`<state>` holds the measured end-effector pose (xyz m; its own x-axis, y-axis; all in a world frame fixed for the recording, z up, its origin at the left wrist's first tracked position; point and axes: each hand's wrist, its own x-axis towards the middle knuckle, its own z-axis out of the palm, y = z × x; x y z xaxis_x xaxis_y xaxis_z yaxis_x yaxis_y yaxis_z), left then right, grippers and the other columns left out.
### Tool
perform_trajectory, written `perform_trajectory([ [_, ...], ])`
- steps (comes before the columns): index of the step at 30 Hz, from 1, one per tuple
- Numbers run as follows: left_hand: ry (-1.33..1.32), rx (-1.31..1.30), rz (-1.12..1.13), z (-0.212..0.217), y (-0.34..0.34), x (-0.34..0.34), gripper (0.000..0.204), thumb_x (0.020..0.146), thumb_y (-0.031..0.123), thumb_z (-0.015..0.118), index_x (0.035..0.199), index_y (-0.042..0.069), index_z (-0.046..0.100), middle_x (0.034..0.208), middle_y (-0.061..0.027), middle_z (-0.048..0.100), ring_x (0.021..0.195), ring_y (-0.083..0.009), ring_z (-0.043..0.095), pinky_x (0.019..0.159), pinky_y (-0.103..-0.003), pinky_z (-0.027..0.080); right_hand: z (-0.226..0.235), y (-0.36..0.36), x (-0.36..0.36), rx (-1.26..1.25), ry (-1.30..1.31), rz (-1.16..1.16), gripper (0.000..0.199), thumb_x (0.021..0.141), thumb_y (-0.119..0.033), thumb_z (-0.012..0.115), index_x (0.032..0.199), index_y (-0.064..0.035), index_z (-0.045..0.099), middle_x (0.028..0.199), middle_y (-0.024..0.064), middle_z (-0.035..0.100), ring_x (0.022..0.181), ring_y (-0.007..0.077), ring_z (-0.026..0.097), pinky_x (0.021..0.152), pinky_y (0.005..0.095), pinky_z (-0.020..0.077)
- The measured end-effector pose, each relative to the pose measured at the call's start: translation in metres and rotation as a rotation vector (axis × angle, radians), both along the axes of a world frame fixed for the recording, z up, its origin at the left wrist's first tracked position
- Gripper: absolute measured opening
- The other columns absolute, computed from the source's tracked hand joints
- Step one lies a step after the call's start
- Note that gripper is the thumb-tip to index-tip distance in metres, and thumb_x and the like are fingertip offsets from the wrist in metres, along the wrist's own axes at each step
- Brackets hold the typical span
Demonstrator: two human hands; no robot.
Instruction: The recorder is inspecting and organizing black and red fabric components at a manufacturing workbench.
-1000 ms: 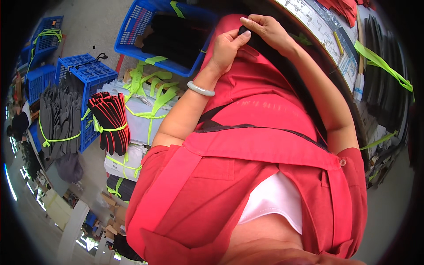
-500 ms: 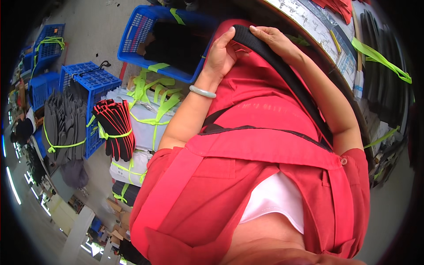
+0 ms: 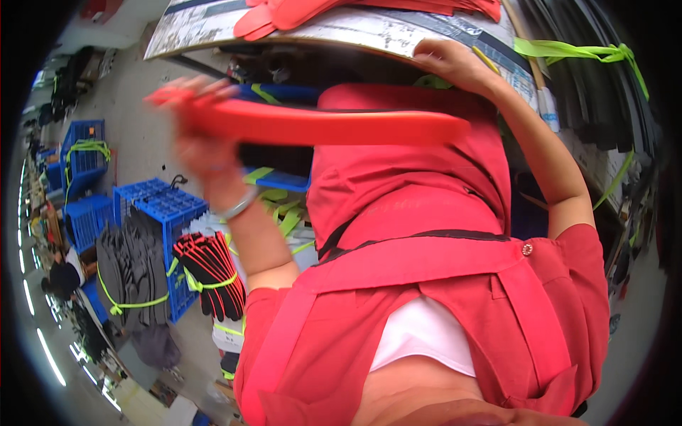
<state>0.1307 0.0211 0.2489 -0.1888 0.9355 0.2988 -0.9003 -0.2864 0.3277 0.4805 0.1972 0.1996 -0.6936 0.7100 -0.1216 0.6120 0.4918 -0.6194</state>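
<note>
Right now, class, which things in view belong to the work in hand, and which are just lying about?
In the work:
- red strip, held in the left hand
- table, with the right hand at its edge
- red pieces on it, probably

Lying about, it seems:
- grey bundle
- black-and-red bundle
- blue crate
- dark strips at far right

a red apron covers the red short-sleeved shirt.
</note>
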Motion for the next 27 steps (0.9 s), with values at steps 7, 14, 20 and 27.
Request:
perform_trajectory([
  [7,0.485,0.077,-0.111,0.123,-0.047,0.011,0.025,0.093,0.014,0.057,0.115,0.004,0.060,0.104,-0.0143,0.065,0.077,-0.0200,0.059,0.080,-0.039,0.047,-0.065,0.051,0.097,0.608,-0.099,-0.476,0.026,0.088,-0.029,0.062,0.097,-0.0056,0.063,0.100,0.0128,0.064,0.096,0.0324,0.058,0.084,0.0427,0.0448],
  [14,1.055,-0.360,-0.136,0.022,0.012,0.093,0.023,0.089,0.009,0.065,0.108,-0.003,0.063,0.091,-0.0116,0.070,0.076,-0.0179,0.068,0.068,-0.028,0.055,-0.025,-0.013,0.033,-0.133,0.579,-0.411,0.015,0.095,-0.017,0.056,0.097,-0.0033,0.060,0.071,0.0039,0.059,0.057,0.0136,0.052,0.057,0.0297,0.0439],
  [20,1.010,-0.426,-0.255,0.016,0.024,0.094,0.024,0.090,0.011,0.065,0.111,0.000,0.064,0.090,-0.0123,0.070,0.073,-0.0175,0.068,0.067,-0.028,0.055,0.045,-0.094,-0.018,-0.164,0.573,-0.062,0.016,0.095,-0.013,0.056,0.101,0.0004,0.063,0.077,0.0086,0.063,0.070,0.0099,0.057,0.066,0.0261,0.0482],
  [27,1.073,-0.471,-0.305,0.014,0.022,0.099,0.021,0.089,0.010,0.067,0.107,-0.001,0.066,0.084,-0.0083,0.068,0.072,-0.0147,0.067,0.067,-0.026,0.054,0.053,-0.097,-0.034,-0.127,0.628,-0.006,0.017,0.093,-0.017,0.059,0.101,-0.0018,0.064,0.078,0.0163,0.064,0.063,0.0260,0.061,0.062,0.0302,0.0488],
])
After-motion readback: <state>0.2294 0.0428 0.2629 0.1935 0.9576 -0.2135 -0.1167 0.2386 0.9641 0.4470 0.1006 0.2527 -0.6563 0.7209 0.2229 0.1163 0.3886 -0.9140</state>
